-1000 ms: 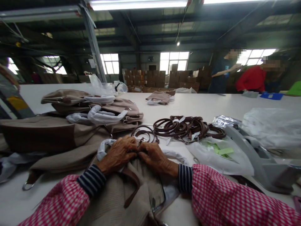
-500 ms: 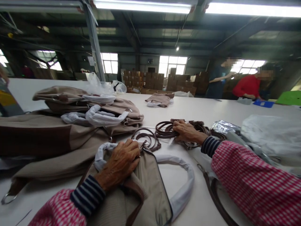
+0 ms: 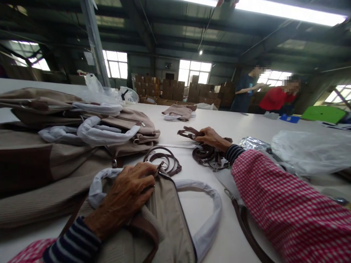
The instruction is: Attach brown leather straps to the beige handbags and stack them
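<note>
My left hand (image 3: 127, 191) is curled over the top edge of a beige handbag (image 3: 167, 212), which lies before me with its zipped opening facing up. The bag's handle (image 3: 210, 219) is wrapped in white paper. Farther out, my right hand (image 3: 212, 138) grips a coiled brown strap (image 3: 190, 132), lifted just above a pile of similar straps (image 3: 207, 155). Between the hands, one loose coiled strap (image 3: 175, 170) rests on the table beside the bag. Another strap with a metal clip (image 3: 244, 219) lies under my right forearm.
Several beige bags (image 3: 131, 128) are stacked on the left of the white table (image 3: 227, 124). Clear plastic (image 3: 307, 149) lies at right. A folded bag (image 3: 179, 112) sits farther back. Two people (image 3: 276, 96) stand beyond the table, near a green board (image 3: 323, 114).
My right hand has raised a coiled strap from the pile and shifted slightly left and up. My left hand stays on the handbag. The view has turned a little right.
</note>
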Demonstrator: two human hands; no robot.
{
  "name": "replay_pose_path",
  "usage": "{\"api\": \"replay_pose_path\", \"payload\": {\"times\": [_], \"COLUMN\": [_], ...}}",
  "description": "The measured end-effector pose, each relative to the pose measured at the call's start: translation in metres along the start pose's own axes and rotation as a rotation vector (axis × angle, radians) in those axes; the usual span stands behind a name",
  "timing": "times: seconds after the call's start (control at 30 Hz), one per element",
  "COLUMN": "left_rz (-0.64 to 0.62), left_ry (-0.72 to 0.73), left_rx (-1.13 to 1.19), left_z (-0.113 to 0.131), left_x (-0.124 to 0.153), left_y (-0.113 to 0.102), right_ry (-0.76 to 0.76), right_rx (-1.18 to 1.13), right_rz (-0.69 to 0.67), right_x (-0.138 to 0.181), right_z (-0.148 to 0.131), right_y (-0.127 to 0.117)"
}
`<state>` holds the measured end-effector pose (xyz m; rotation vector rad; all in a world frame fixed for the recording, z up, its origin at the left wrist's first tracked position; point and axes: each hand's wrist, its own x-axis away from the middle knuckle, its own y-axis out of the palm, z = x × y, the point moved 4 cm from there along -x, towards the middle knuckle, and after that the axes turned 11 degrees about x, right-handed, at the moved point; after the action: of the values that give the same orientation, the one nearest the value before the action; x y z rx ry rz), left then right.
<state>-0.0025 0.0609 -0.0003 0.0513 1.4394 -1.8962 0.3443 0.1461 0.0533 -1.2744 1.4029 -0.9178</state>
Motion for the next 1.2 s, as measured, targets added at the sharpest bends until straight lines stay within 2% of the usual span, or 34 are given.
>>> {"api": "replay_pose_path", "payload": {"times": [0.1,0.17,0.23,0.33,0.4,0.5,0.6,0.73,0.8,0.87,1.03,1.1,1.2], "left_rz": [-0.018,-0.02,-0.017,-0.006,-0.026,-0.059,-0.069,-0.08,-0.084,-0.086,-0.097,-0.095,-0.086], "left_ry": [-0.029,-0.038,-0.04,-0.031,-0.022,-0.026,-0.038,-0.043,-0.037,-0.036,-0.04,-0.045,-0.068], "left_rx": [0.036,0.045,0.039,-0.006,-0.033,-0.043,-0.039,-0.033,-0.03,-0.03,-0.047,-0.045,-0.038], "left_z": [-0.001,0.001,0.003,0.006,0.007,0.006,0.005,0.005,0.005,0.004,0.001,0.002,0.003], "left_x": [-0.001,-0.001,-0.001,-0.001,-0.002,-0.003,-0.004,-0.005,-0.005,-0.005,-0.006,-0.006,-0.006], "left_y": [-0.001,-0.002,-0.004,-0.006,-0.006,-0.006,-0.006,-0.007,-0.007,-0.008,-0.009,-0.01,-0.011], "right_ry": [-0.1,-0.152,-0.213,-0.312,-0.301,-0.243,-0.204,-0.161,-0.151,-0.165,-0.325,-0.363,-0.342], "right_rx": [-0.026,-0.014,0.113,0.408,0.557,0.661,0.641,0.528,0.391,0.287,0.296,0.225,0.056], "right_rz": [-0.029,0.035,0.104,-0.004,-0.109,-0.115,-0.096,-0.093,-0.065,-0.031,-0.05,-0.051,-0.029], "right_x": [0.007,0.017,0.031,0.055,0.068,0.077,0.08,0.092,0.106,0.124,0.159,0.165,0.172], "right_z": [-0.021,-0.03,-0.033,-0.032,-0.03,-0.029,-0.031,-0.035,-0.044,-0.056,-0.084,-0.085,-0.078], "right_y": [0.013,0.008,-0.003,0.001,0.015,0.032,0.021,-0.026,-0.038,-0.03,0.028,0.033,0.02]}}
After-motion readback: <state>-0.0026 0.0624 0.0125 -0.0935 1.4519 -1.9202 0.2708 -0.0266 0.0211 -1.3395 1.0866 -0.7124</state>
